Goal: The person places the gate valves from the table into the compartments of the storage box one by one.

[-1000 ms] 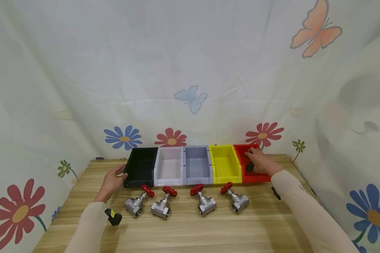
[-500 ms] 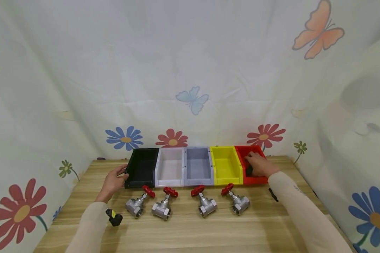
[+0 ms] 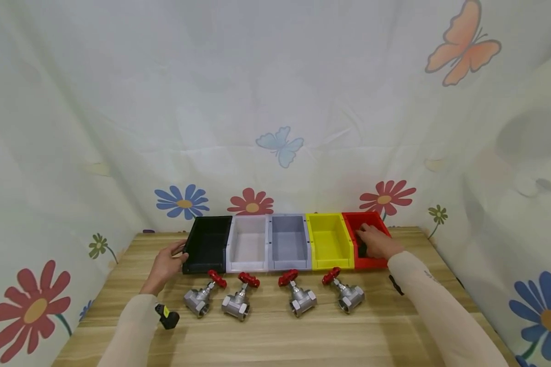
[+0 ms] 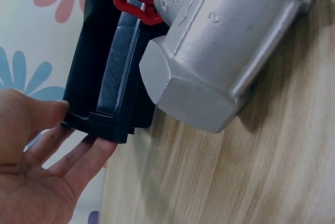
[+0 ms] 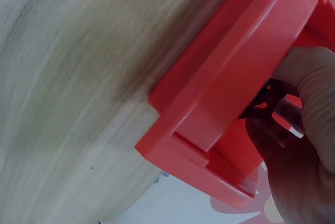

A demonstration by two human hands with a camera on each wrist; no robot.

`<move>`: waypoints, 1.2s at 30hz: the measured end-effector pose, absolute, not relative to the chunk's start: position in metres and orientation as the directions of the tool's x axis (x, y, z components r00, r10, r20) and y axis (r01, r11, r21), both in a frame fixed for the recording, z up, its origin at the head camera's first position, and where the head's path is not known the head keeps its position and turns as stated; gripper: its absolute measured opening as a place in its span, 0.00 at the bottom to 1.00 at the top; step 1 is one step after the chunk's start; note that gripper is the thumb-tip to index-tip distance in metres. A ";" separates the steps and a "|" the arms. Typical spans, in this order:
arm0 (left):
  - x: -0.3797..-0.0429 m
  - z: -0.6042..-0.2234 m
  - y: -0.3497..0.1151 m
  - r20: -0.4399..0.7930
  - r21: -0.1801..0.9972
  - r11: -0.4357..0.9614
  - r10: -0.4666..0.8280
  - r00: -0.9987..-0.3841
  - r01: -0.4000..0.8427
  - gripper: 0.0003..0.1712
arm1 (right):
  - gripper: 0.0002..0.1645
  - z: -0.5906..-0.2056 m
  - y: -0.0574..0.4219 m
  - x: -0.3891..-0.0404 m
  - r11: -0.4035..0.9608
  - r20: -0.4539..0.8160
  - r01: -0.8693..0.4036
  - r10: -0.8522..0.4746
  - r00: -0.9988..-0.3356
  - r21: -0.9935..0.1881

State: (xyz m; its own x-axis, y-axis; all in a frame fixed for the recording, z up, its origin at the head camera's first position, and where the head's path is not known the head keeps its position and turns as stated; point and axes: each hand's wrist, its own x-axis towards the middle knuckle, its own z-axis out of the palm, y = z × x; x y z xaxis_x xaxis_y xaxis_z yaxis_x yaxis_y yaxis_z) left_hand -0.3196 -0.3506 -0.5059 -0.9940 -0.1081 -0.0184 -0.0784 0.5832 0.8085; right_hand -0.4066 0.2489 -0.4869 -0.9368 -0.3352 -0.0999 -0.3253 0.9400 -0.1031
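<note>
In the head view, five joined bins form a row. My left hand [image 3: 165,262] touches the left side of the black bin [image 3: 207,243]. The left wrist view shows the thumb at its edge and fairly straight fingers [image 4: 94,158] against the outside. Inside the red bin [image 3: 369,262] at the right end, my right hand [image 3: 377,241] holds a dark object [image 3: 362,250]. Up close in the right wrist view, the dark object [image 5: 264,101] has openings in it and sits between thumb and curled fingers, partly hidden; I cannot tell its kind.
Between the end bins stand a white bin [image 3: 249,266], a grey bin [image 3: 290,265] and a yellow bin [image 3: 332,264]. Several steel valves with red handwheels lie in front, one [image 3: 197,300] near the left wrist and another [image 3: 350,297] farthest right. Behind hangs a flowered curtain [image 3: 275,102].
My right hand has sunk slightly deeper into the red bin with the dark object. The left hand keeps its place at the black bin. The head view has shifted slightly.
</note>
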 end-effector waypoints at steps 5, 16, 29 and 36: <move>-0.319 -0.506 -0.350 -0.008 0.806 0.588 -0.107 -0.994 -0.070 0.31 | 0.48 -0.489 0.251 -0.407 0.941 -0.102 -0.315 -0.328 -0.939 -0.126; -0.319 -0.506 -0.348 -0.016 0.812 0.578 -0.106 -0.994 -0.075 0.31 | 0.46 -0.485 0.257 -0.403 0.924 -0.070 -0.346 -0.361 -0.930 -0.166; -0.317 -0.504 -0.349 -0.012 0.800 0.595 -0.107 -0.994 -0.073 0.31 | 0.47 -0.460 0.258 -0.374 0.924 -0.028 -0.365 -0.370 -0.929 -0.113; -0.319 -0.506 -0.350 -0.012 0.809 0.584 -0.104 -0.994 -0.071 0.31 | 0.48 -0.448 0.256 -0.363 0.922 -0.013 -0.378 -0.380 -0.925 -0.086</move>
